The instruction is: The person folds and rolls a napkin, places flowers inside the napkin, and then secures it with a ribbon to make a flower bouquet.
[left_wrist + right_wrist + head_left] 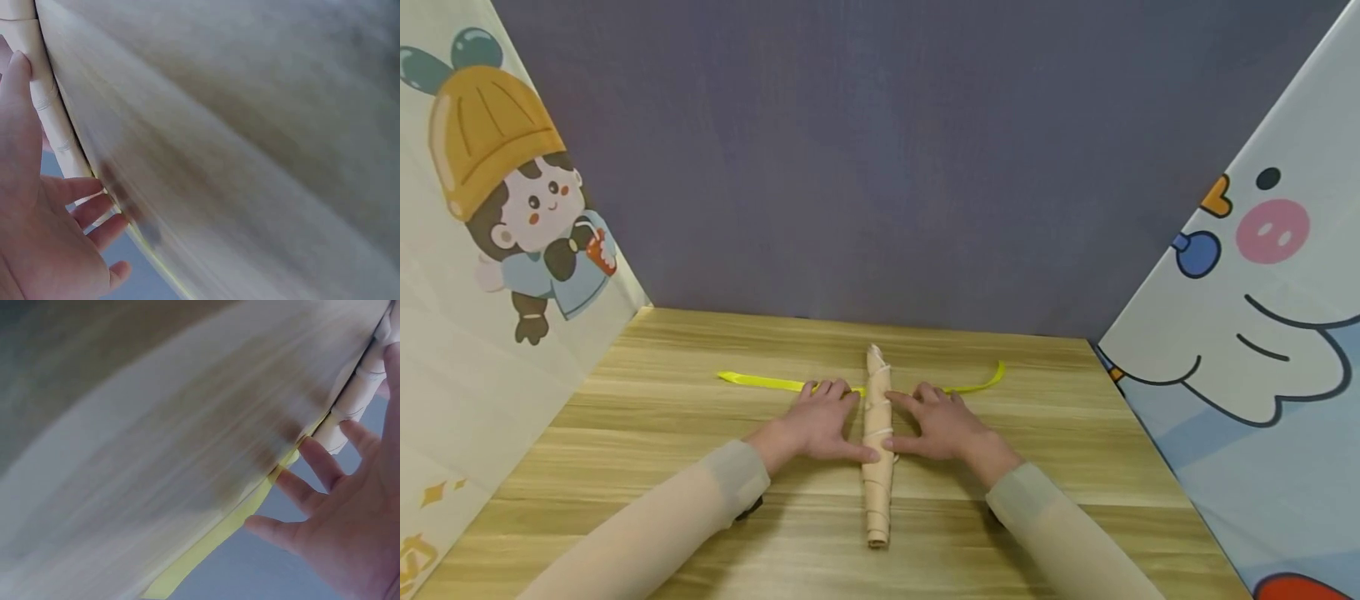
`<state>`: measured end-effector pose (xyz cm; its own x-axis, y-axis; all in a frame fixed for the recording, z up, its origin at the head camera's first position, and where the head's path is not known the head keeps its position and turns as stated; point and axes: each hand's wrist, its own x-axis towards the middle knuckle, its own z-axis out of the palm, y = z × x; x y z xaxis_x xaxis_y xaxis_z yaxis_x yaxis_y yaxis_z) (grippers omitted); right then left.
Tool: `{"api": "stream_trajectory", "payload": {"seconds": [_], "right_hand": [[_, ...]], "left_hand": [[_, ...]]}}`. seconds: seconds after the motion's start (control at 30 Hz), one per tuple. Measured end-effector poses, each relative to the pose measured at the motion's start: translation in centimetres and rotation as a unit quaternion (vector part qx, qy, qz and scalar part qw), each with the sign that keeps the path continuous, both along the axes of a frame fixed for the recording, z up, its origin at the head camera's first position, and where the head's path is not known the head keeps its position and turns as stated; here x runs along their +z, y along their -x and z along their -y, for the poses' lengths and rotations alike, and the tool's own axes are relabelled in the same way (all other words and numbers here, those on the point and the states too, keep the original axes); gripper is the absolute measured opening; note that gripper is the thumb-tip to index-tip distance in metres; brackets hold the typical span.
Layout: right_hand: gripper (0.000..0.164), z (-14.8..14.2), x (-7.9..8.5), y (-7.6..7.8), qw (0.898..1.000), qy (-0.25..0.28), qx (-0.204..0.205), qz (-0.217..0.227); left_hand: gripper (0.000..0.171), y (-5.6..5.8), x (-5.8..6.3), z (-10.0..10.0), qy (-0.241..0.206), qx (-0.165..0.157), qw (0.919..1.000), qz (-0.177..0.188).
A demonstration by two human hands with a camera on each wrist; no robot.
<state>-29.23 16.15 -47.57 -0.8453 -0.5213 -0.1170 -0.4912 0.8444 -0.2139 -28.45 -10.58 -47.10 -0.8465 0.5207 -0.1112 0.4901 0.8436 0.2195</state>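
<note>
A long, thin beige roll (877, 492), wound in overlapping layers with pale edges, lies lengthwise in the middle of the table. Whether it is cloth or another sheet I cannot tell. Beneath it a bright yellow ribbon (767, 382) runs crosswise, its ends sticking out on both sides. My left hand (822, 423) is at the roll's left side, thumb touching it and fingertips down by the ribbon. On the opposite side my right hand (946, 427) touches the roll with thumb and index finger. Its other fingertips rest near the ribbon (206, 550). Neither hand curls around the roll.
The wood-grain table (700, 517) meets a dark grey-blue panel (872, 167) at the back. White panels with cartoon prints, a child in a hat (542, 208) at left and a white bird-like figure (1262, 333) at right, flank the table.
</note>
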Motion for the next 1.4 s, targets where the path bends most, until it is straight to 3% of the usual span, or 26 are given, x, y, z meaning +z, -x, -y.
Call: {"api": "stream_trajectory", "payload": {"seconds": [0.37,0.63,0.8,1.13,1.4], "right_hand": [[0.089,0.0,-0.1,-1.0,1.0,0.017,0.009,-0.017],[0.073,-1.0,0.3,-2.2,0.995,0.075,0.056,0.022],[0.071,-1.1,0.4,-2.9,0.996,0.056,0.055,0.03],[0.073,-1.1,0.1,-3.4,0.999,0.025,0.042,-0.01],[0.08,-0.9,0.1,-3.7,0.998,0.016,0.04,-0.034]], "left_hand": [[0.117,-0.6,-0.2,-0.1,0.001,0.01,0.9999,0.011],[0.115,-0.8,-0.3,-0.1,-0.019,0.018,0.9992,0.031],[0.113,-1.0,-0.1,-0.2,-0.014,0.029,0.9992,0.025],[0.107,-1.6,-0.2,-0.6,-0.012,0.045,0.9989,0.002],[0.098,-2.2,-0.3,-0.6,-0.028,0.026,0.9992,-0.014]]}}
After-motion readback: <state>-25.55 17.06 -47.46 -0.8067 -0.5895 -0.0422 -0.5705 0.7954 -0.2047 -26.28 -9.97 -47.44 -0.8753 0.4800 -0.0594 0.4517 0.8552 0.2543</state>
